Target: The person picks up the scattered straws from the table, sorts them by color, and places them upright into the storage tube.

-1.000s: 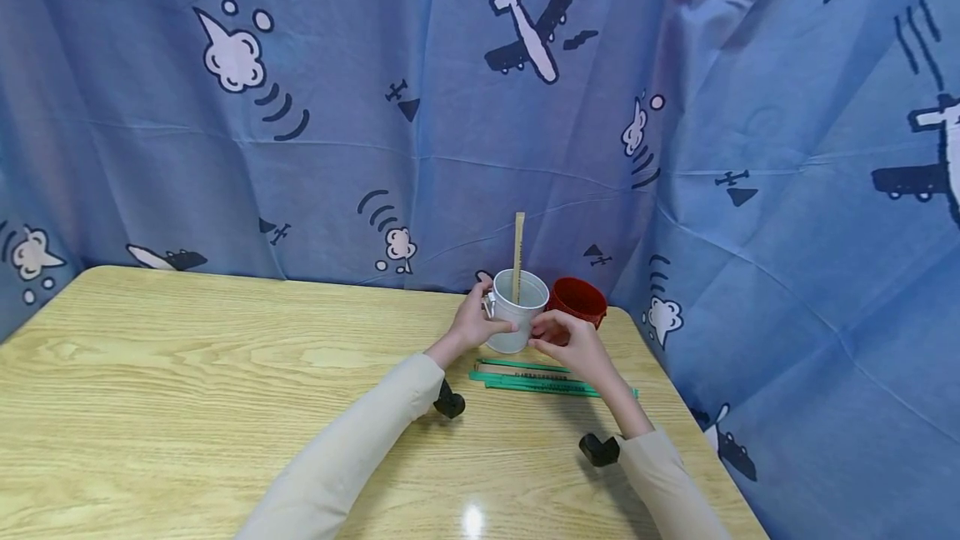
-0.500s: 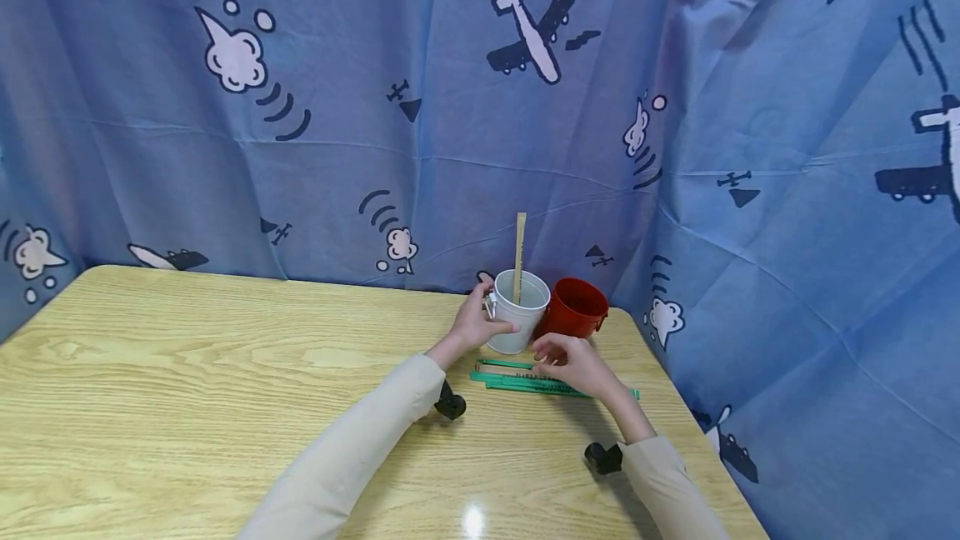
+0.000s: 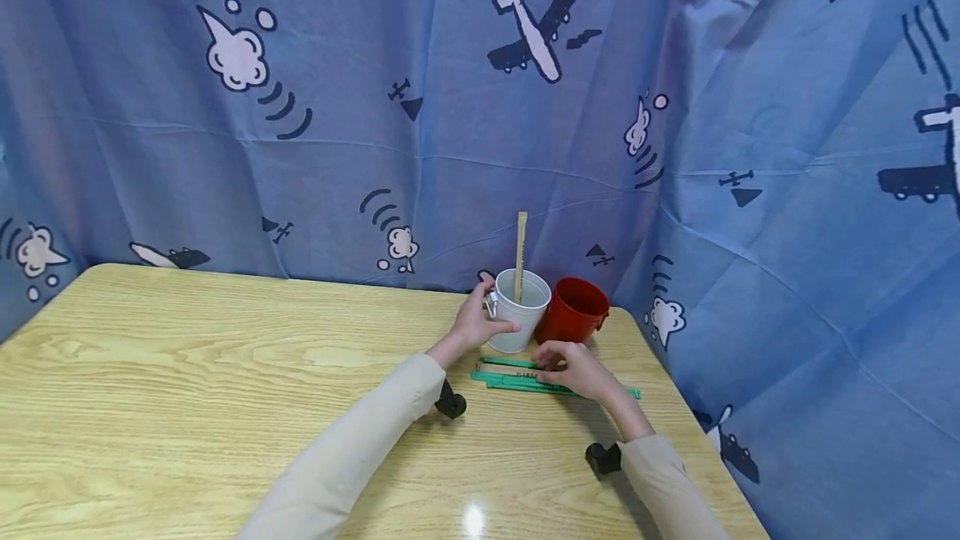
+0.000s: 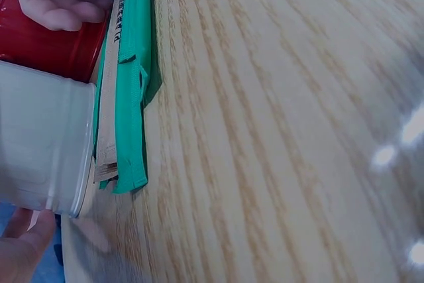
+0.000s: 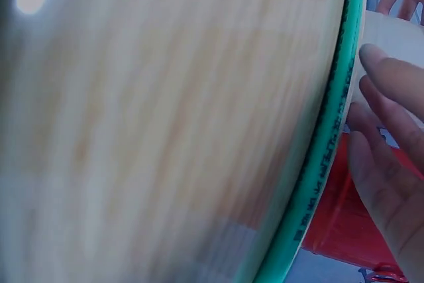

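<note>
My left hand point(image 3: 472, 322) grips a small white pail point(image 3: 513, 336) by its side, thumb in front and fingers towards the back. One long slim beige paper-wrapped stick point(image 3: 521, 252) stands upright inside that pail. Before it lie several long slim wrapped packets, green packets point(image 3: 506, 382) with a beige packet point(image 4: 108, 114) among them. My right hand point(image 3: 573, 367) is low over these packets, fingers bent and thumb apart from them. In the left wrist view its thumb is at the beige packet; whether it touches is unclear.
A small red pail point(image 3: 573, 311) stands right behind the packets, beside the white pail. The wooden table point(image 3: 225, 390) reaches far to the left. A blue patterned curtain point(image 3: 330, 107) hangs along the back and right edges.
My right hand has moved down and towards me, from beside the white pail to the packets. The red pail shows more fully. My left hand keeps its grip on the white pail.
</note>
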`<state>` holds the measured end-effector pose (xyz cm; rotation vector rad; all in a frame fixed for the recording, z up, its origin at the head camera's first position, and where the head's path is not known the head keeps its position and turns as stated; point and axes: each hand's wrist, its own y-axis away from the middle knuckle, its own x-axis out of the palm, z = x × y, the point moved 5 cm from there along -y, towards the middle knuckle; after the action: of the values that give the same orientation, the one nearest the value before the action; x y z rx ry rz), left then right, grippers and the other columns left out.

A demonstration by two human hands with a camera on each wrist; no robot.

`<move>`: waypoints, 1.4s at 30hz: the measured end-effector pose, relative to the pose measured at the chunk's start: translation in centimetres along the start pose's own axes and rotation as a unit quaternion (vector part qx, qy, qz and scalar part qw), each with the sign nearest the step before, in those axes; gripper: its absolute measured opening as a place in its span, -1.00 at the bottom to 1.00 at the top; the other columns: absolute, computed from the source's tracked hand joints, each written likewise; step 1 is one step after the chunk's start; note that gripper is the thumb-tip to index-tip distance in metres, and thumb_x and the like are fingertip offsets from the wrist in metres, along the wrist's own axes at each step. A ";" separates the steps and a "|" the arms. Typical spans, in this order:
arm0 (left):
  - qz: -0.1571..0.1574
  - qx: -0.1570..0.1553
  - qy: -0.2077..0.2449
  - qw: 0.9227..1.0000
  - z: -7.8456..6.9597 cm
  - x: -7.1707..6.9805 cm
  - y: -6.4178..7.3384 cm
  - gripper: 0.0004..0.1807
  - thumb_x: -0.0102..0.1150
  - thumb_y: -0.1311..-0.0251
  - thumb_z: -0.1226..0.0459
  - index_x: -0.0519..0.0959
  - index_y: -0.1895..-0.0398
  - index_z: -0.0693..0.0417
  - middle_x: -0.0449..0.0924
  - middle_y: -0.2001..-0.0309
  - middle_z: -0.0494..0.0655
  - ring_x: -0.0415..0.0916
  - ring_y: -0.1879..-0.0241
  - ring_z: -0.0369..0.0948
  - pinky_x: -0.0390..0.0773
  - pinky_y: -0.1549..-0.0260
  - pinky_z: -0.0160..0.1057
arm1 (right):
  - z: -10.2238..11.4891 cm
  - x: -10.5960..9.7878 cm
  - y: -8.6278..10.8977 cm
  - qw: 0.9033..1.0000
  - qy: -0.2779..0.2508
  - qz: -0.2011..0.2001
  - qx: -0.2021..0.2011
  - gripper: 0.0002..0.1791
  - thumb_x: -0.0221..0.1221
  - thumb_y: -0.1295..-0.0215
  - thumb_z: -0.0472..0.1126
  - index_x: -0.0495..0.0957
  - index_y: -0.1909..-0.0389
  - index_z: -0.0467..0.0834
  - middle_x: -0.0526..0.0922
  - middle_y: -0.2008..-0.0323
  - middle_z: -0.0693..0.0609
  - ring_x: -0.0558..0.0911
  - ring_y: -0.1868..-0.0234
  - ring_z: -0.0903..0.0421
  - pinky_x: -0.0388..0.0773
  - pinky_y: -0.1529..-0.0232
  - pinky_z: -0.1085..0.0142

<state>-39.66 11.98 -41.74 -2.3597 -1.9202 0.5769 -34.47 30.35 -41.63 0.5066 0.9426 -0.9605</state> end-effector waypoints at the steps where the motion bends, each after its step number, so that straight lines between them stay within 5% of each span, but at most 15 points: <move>1: 0.000 -0.001 0.000 1.000 0.0 0.0 0.0 -0.09 0.44 0.00 0.31 0.13 -0.39 0.24 0.30 -0.31 0.19 0.35 -0.23 0.12 0.41 -0.21 0.04 | 0.0 0.0 0.0 1.000 0.004 0.003 0.000 -0.77 0.32 -0.15 -0.28 0.60 0.15 -0.16 0.69 0.26 -0.01 0.62 0.21 0.08 0.62 0.06 0.10; 20: 0.002 -0.005 0.003 1.000 0.2 -0.1 -0.2 -0.06 0.45 0.01 0.30 0.10 -0.41 0.24 0.29 -0.33 0.19 0.33 -0.26 0.13 0.38 -0.24 0.05 | 0.3 0.1 -0.3 0.998 0.056 0.019 -0.018 -0.84 0.29 -0.15 -0.35 0.67 0.23 -0.12 0.70 0.36 0.09 0.57 0.33 0.25 0.57 0.19 0.40; 32: 0.000 -0.007 0.002 1.000 0.3 -0.1 -0.1 -0.10 0.44 0.00 0.30 0.13 -0.38 0.21 0.29 -0.33 0.19 0.35 -0.23 0.15 0.42 -0.21 0.06 | 0.3 0.0 -0.2 0.995 0.101 -0.010 -0.015 -0.88 0.26 -0.18 -0.35 0.70 0.30 -0.09 0.72 0.32 0.08 0.60 0.29 0.19 0.63 0.13 0.23; 42: 0.005 -0.011 0.005 1.000 0.1 0.1 0.0 -0.09 0.43 -0.01 0.30 0.11 -0.40 0.24 0.28 -0.33 0.19 0.34 -0.25 0.14 0.41 -0.22 0.05 | 1.6 -1.0 0.9 0.994 0.104 -0.024 -0.001 -0.92 0.26 -0.21 -0.30 0.68 0.33 -0.07 0.67 0.39 0.13 0.54 0.35 0.26 0.56 0.24 0.40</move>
<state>-39.63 12.05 -41.85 -2.3816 -1.9231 0.5470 -33.24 30.13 -39.97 0.5922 1.1464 -0.9634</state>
